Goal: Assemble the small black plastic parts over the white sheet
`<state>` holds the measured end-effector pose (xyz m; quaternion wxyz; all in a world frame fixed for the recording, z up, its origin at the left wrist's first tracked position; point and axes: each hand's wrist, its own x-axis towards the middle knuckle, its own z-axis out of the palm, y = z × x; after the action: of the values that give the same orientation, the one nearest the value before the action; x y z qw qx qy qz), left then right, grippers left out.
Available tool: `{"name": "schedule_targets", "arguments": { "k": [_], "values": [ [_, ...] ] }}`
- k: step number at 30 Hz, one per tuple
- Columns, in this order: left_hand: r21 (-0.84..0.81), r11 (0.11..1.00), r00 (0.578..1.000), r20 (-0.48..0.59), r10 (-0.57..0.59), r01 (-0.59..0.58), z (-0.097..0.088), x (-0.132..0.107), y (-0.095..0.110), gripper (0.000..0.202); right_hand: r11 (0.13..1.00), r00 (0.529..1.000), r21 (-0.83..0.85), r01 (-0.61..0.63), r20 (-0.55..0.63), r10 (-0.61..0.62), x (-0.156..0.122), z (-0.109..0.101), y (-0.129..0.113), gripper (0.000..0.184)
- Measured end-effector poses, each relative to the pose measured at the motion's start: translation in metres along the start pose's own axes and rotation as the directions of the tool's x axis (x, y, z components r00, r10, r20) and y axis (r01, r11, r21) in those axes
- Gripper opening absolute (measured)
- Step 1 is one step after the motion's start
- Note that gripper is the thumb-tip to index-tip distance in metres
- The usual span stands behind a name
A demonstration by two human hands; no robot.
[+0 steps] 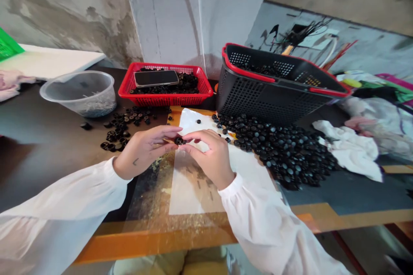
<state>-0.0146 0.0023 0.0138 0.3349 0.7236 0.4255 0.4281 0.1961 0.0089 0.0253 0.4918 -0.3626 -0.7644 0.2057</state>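
Both hands meet over the white sheet [180,193] at the middle of the table. Between their fingertips is a small round black plastic part [179,141], with an opening facing up. My left hand [150,144] pinches it from the left, thumb and fingers closed around its side. From the right, my right hand [211,150] grips it with thumb and forefinger. Its exact kind is too small to make out. Loose black parts [119,133] lie left of my left hand, and a large heap of black round caps [284,150] spreads to the right.
Behind the hands stands a red basket [166,101] of black parts with a phone [156,78] on top. A clear plastic bowl [80,94] with thin pieces is at left. The tall black basket [264,94] stands behind the heap; a white cloth [351,148] lies right.
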Motion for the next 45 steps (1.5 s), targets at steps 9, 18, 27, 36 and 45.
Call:
{"name": "schedule_targets", "arguments": {
  "k": [9, 18, 27, 36, 45],
  "values": [
    [0.065, 0.997, 0.997, -0.06, 0.052, -0.048, 0.001, 0.0, 0.005, 0.021, 0.998, 0.998, 0.012, -0.055, 0.033, 0.055, 0.0, 0.0, 0.0, 0.006],
    [0.236, 0.96, 0.978, -0.11, 0.18, -0.15, 0.002, -0.003, 0.009, 0.018, 0.982, 0.99, 0.133, -0.133, 0.055, 0.127, -0.001, 0.0, 0.0, 0.019],
    [0.048, 0.99, 0.976, -0.162, 0.142, -0.136, 0.007, -0.006, 0.012, 0.014, 0.95, 0.972, 0.205, -0.235, 0.041, 0.232, -0.001, 0.0, -0.004, 0.009],
    [-0.278, 0.958, 0.971, -0.206, -0.124, 0.064, 0.017, -0.005, 0.018, 0.03, 0.864, 0.951, 0.402, -0.302, 0.068, 0.301, -0.004, 0.002, -0.009, 0.011],
    [-0.33, 0.94, 0.962, -0.22, -0.16, 0.081, 0.017, -0.005, 0.012, 0.024, 0.847, 0.94, 0.418, -0.328, 0.058, 0.336, -0.003, 0.002, -0.011, 0.022]
  ]
}}
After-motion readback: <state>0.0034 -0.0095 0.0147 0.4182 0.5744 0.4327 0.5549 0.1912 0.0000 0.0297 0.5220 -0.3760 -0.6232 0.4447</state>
